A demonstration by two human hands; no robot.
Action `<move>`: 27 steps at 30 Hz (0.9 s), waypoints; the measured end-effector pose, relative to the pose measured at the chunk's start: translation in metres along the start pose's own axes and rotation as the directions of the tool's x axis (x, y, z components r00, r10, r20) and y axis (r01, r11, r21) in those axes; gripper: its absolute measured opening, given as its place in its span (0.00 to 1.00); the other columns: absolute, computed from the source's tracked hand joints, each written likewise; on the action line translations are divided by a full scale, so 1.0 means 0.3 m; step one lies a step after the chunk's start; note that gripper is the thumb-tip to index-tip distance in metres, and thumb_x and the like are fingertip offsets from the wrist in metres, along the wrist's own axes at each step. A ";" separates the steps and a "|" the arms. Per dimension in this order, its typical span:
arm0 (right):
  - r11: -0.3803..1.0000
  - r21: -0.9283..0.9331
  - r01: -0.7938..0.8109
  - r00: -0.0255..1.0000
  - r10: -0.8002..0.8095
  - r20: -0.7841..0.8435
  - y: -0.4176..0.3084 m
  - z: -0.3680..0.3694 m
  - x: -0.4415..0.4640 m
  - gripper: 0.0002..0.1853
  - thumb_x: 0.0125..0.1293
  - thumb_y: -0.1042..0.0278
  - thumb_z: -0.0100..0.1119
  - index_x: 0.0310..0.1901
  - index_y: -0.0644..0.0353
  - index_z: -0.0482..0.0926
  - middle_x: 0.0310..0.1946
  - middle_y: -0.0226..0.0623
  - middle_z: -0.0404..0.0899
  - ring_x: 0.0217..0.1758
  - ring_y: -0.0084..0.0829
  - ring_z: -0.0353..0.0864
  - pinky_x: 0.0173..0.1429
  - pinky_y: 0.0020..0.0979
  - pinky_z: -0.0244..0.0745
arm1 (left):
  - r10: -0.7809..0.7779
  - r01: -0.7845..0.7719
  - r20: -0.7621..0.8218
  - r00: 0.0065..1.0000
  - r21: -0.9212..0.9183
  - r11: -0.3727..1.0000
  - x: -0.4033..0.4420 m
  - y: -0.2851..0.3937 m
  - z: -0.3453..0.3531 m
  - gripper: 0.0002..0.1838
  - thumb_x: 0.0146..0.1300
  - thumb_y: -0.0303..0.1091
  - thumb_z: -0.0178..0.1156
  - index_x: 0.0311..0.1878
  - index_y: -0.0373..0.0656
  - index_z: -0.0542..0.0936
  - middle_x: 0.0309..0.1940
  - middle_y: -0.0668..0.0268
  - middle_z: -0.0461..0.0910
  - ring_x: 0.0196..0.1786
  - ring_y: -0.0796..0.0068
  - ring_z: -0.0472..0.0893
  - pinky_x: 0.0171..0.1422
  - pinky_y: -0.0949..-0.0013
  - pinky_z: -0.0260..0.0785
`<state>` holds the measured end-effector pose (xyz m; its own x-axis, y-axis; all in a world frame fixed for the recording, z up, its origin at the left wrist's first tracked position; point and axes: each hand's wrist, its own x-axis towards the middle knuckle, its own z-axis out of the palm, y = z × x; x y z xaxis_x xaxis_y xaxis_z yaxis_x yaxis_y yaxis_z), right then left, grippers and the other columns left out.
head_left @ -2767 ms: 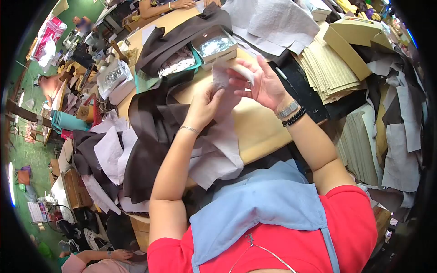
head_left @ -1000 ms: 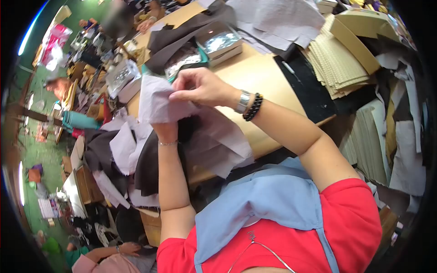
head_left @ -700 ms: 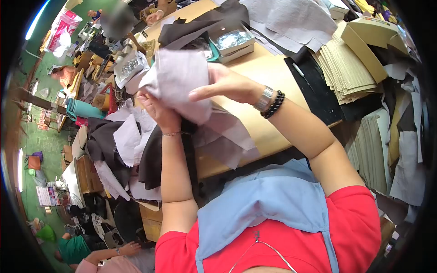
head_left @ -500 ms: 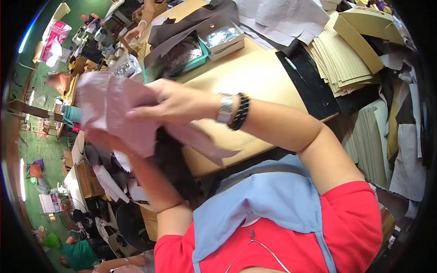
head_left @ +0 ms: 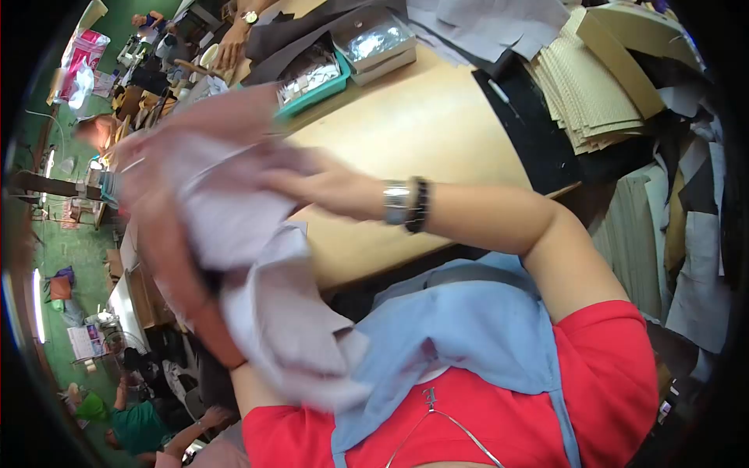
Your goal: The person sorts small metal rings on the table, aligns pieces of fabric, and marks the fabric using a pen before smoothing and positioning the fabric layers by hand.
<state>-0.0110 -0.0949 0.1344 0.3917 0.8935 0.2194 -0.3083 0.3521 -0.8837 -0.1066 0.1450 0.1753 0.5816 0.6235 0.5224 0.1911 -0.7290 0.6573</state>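
Observation:
A limp mauve-pink sheet of leather-like material (head_left: 242,195), greyish white on its underside, hangs in folds in front of me, blurred by motion. My right hand (head_left: 328,187), with a silver watch and black bracelet at the wrist, is closed on the sheet's right part. At the left, my left hand (head_left: 144,168) is against the sheet's far left side; its fingers are smeared and partly hidden. The lower end of the material drapes over my left forearm and towards my blue apron (head_left: 460,304).
On the wooden table (head_left: 413,156) stand a teal tray of small pieces (head_left: 316,82) and a box of plastic-wrapped items (head_left: 374,43). A white-handled pointed tool (head_left: 499,91) lies on black material beside stacked cream sheets (head_left: 585,93). Another person's hand (head_left: 230,47) is at the upper left.
The mauve sheet has turned over and spread, showing its pale underside, and its lower end has swung down towards my apron. My left forearm has moved left; my right hand has shifted slightly right.

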 end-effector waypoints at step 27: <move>0.119 -0.869 -0.480 0.814 -0.311 -0.491 -0.018 -0.665 -0.422 0.10 0.58 0.72 0.62 0.43 0.53 0.81 0.17 0.31 0.72 0.21 0.33 0.75 0.35 0.38 0.70 | 0.371 -0.518 0.721 0.585 -0.020 0.855 -0.454 0.161 0.631 0.35 0.57 0.56 0.65 0.65 0.50 0.73 0.68 0.66 0.72 0.70 0.62 0.68 0.70 0.31 0.52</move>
<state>0.1140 -0.2656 0.0289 0.8405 0.4806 0.2500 0.5291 -0.6288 -0.5698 -0.0271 -0.0286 0.0331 0.9814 -0.1091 0.1581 -0.1533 -0.9407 0.3025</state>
